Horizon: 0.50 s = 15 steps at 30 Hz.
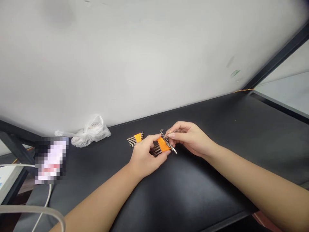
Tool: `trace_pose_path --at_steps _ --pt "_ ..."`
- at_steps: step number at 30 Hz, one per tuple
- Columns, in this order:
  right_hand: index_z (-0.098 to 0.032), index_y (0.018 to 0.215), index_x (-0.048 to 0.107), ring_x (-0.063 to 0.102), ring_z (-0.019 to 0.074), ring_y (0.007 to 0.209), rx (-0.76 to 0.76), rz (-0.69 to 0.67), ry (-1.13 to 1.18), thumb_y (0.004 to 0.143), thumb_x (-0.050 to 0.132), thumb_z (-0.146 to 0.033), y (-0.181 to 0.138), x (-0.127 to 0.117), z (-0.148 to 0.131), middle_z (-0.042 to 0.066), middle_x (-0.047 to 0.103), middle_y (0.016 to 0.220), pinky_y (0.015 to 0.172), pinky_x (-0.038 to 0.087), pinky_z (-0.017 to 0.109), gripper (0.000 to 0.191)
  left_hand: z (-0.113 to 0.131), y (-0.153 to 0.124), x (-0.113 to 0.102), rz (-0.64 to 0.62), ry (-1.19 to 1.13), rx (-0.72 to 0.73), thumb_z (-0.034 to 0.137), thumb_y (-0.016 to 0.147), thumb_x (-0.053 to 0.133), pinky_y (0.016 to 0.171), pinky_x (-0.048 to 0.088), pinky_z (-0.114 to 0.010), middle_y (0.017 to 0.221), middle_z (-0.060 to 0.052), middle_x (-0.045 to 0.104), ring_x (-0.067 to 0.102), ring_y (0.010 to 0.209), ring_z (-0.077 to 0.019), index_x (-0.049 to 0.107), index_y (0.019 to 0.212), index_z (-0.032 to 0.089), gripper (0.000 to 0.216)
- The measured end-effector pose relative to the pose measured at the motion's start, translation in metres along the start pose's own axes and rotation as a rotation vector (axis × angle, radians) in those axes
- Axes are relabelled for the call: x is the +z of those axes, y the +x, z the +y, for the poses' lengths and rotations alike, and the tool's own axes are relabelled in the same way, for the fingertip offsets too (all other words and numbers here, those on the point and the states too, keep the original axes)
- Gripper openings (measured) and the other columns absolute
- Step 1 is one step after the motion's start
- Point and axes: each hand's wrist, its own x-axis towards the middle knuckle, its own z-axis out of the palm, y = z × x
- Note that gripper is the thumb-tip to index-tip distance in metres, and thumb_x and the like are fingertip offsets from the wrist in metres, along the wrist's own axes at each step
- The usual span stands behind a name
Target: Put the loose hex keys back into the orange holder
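Note:
My left hand [145, 156] is closed around an orange holder [163, 144] with several metal hex keys in it, held just above the black tabletop [193, 187]. My right hand [190, 137] pinches one thin L-shaped hex key [167, 141] at the holder's top edge, its bent end pointing up. A second orange holder with hex keys [135, 138] lies on the table a little to the left, untouched.
A crumpled clear plastic bag [90, 131] lies by the white wall at the back left. White cables [48, 206] run along the left edge near a blurred-out object [51, 160]. A black frame and glass panel [285, 83] stand at the right.

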Motion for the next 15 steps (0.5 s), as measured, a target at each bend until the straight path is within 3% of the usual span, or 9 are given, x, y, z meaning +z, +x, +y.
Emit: trace_pose_path --at_steps 4,15 --pt "-0.019 0.086 0.075 0.067 0.0152 0.064 0.027 -0.005 0.034 0.079 0.086 -0.031 0.0008 0.0004 0.0013 0.004 0.074 0.074 0.063 0.058 0.031 0.018 -0.0006 0.0002 0.0002 0.019 0.024 0.012 0.034 0.082 0.078 0.058 0.052 -0.027 0.071 0.003 0.065 0.061 0.058 -0.0122 0.060 0.126 0.022 0.049" --pt "-0.019 0.083 0.078 0.069 0.0186 0.066 -0.028 0.003 -0.089 0.078 0.086 -0.031 -0.0018 -0.0016 -0.0043 0.007 0.076 0.079 0.065 0.060 0.035 0.016 0.0001 -0.0001 0.0000 0.017 -0.030 -0.033 0.034 0.082 0.078 0.061 0.057 -0.030 0.080 0.000 0.071 0.067 0.062 -0.0152 0.059 0.129 0.025 0.052"
